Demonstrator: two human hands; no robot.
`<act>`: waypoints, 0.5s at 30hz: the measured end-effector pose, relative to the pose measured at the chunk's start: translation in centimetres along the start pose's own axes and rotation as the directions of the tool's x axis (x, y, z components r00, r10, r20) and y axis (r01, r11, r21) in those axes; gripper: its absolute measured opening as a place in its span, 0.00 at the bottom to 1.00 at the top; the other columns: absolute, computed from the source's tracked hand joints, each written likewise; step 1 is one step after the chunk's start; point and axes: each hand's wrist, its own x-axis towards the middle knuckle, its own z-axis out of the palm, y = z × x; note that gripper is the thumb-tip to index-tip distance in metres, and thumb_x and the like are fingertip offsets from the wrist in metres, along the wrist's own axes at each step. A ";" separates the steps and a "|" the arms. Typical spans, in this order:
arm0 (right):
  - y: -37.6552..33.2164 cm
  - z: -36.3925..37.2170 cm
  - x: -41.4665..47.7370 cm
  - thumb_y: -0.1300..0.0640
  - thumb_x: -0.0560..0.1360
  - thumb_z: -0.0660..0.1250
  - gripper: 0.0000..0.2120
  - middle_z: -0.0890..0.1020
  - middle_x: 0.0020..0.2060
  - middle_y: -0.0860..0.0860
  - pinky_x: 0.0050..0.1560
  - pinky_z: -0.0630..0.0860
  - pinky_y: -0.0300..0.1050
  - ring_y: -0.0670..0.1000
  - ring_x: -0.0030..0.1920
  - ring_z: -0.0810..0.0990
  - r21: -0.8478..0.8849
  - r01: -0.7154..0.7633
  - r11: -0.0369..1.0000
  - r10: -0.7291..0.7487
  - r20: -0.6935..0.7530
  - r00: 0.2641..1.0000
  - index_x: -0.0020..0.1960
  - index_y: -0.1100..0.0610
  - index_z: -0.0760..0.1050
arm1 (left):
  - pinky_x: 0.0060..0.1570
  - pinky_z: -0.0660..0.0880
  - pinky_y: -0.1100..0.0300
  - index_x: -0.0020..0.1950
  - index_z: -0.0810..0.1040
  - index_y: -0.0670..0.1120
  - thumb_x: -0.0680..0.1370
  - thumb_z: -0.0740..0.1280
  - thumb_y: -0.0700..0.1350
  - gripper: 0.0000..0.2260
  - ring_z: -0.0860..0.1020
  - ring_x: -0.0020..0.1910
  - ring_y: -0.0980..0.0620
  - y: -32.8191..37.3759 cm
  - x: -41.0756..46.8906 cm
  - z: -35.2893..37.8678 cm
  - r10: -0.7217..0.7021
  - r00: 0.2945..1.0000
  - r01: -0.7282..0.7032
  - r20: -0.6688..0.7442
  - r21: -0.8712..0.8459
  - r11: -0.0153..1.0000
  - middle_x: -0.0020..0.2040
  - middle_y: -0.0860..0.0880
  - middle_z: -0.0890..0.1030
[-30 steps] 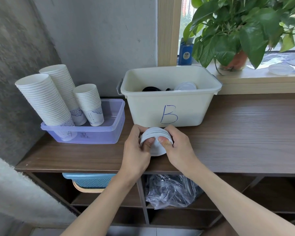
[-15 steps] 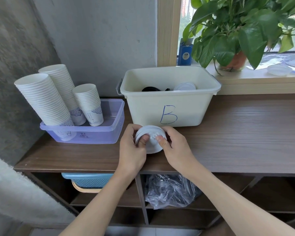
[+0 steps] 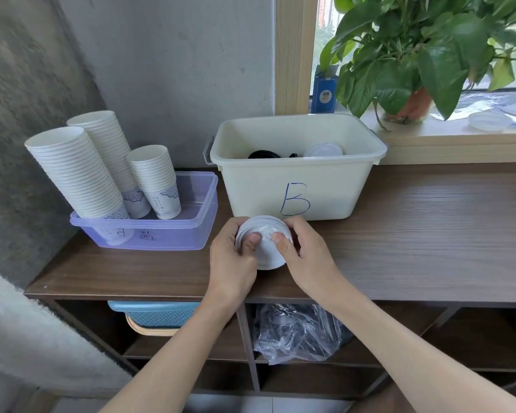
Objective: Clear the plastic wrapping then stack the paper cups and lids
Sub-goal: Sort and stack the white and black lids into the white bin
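- Both my hands have drifted a little left and farther over the shelf since a second ago, and the stack of lids [image 3: 264, 254] has tipped so its flat face looks up at me.
- My left hand [image 3: 231, 260] and right hand [image 3: 307, 260] each clasp that stack of lids from its own side, fingers curled round the rims and both thumbs pressing the face. I judge this is to square the lids so they nest evenly.
- Under the near edge of the wooden shelf top [image 3: 414, 234], the crumpled plastic wrapping [image 3: 298, 332] sits on a lower shelf, out of the way. A blue basket [image 3: 158, 314] is to its left.
- Farther back on the left, the purple tray [image 3: 203, 210] holds three cup stacks [image 3: 75, 171]. They lean left, probably because the taller ones are top-heavy.
- Just beyond my hands stands the white bin [image 3: 295, 186] marked B, with a black lid [image 3: 262, 155] and a white lid [image 3: 323, 150] already inside. It looks like the place for my stack.
- Farthest off, on the windowsill, are a blue box [image 3: 325, 90], a potted plant [image 3: 414, 55] and a clear lid [image 3: 486, 120].
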 end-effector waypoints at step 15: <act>0.7 -0.2 0.1 0.61 0.78 0.64 0.03 0.80 0.45 0.51 0.43 0.68 0.29 0.46 0.45 0.75 -0.003 -0.027 1.000 0.027 -0.110 0.994 0.52 0.57 0.73 | 0.52 0.73 0.68 0.59 0.79 0.51 0.81 0.67 0.44 0.08 0.79 0.53 0.61 -0.7 -0.1 -0.1 0.062 0.987 -0.064 0.149 0.009 0.998 0.53 0.55 0.82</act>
